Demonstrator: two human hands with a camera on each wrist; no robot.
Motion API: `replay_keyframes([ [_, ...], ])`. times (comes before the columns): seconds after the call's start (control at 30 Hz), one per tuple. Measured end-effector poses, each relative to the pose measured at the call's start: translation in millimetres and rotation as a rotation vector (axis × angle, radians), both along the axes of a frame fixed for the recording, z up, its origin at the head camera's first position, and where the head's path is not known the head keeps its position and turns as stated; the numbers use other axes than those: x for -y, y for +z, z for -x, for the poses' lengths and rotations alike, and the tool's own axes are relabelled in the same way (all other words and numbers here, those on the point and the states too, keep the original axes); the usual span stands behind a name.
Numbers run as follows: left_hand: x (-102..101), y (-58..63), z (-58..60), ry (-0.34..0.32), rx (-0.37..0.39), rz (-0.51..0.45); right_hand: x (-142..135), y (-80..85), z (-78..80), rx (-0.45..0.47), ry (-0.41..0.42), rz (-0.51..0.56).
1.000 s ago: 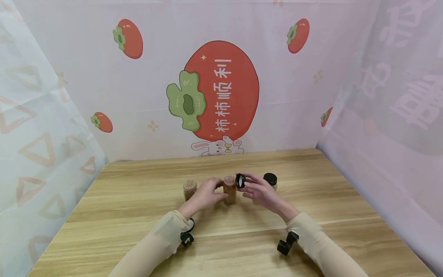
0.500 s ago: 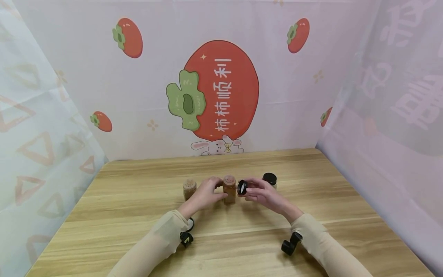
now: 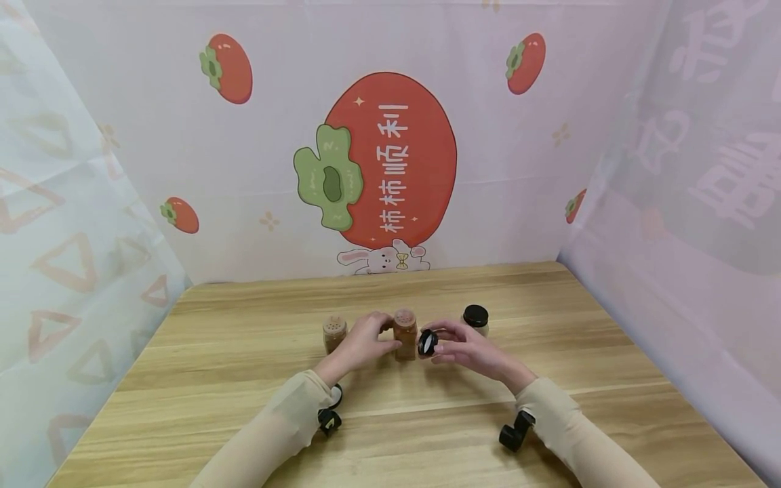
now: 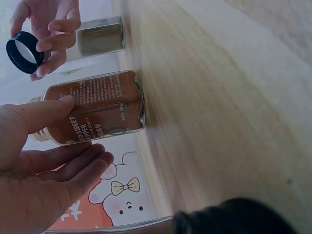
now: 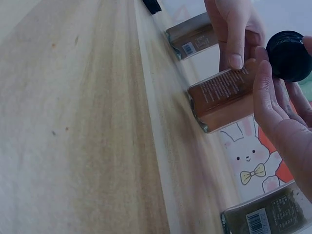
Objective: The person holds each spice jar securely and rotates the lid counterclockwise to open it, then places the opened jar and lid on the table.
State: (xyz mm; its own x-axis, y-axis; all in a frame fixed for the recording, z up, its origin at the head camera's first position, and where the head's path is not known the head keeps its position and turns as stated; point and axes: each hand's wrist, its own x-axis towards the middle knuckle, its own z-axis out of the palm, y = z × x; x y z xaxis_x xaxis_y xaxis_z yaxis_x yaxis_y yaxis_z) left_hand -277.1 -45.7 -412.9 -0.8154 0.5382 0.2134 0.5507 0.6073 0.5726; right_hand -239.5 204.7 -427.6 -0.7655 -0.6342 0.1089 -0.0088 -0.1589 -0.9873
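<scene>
My left hand (image 3: 363, 341) holds an upright spice jar (image 3: 405, 344) of red-brown powder around its body; the jar stands on the table. Its shaker top with holes is uncovered, and the label in the left wrist view reads "sweet pepper" in part. Just right of the jar, my right hand (image 3: 466, 349) pinches a black screw cap (image 3: 428, 343) between thumb and fingers. The cap is tilted on its side, with its white inner liner showing, and is apart from the jar's top. In the right wrist view the cap's (image 5: 288, 56) dark outer face shows.
A second uncapped shaker jar (image 3: 334, 332) stands left of my left hand. Behind my right hand is a jar with a black lid (image 3: 476, 316). Another black cap (image 3: 335, 395) with a pale liner lies by my left sleeve. Wrist cameras (image 3: 514, 434) hang below both sleeves.
My right hand has moved down slightly with the black cap, which has tilted a little. The left hand and the spice jar have stayed in place.
</scene>
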Motion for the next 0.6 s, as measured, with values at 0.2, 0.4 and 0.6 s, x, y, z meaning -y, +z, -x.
replay_keyframes([
  [0.2,-0.2,0.1,-0.8,0.005,0.011,-0.001,0.3,-6.4,-1.6,-0.007,0.006,-0.056],
  [0.4,0.5,-0.7,-0.5,-0.002,0.018,-0.008,3.1,-8.8,-2.0,-0.095,-0.019,-0.203],
  [0.6,0.3,-0.3,-0.2,-0.004,0.018,-0.009,5.9,-9.8,-1.0,-0.180,-0.012,-0.301],
])
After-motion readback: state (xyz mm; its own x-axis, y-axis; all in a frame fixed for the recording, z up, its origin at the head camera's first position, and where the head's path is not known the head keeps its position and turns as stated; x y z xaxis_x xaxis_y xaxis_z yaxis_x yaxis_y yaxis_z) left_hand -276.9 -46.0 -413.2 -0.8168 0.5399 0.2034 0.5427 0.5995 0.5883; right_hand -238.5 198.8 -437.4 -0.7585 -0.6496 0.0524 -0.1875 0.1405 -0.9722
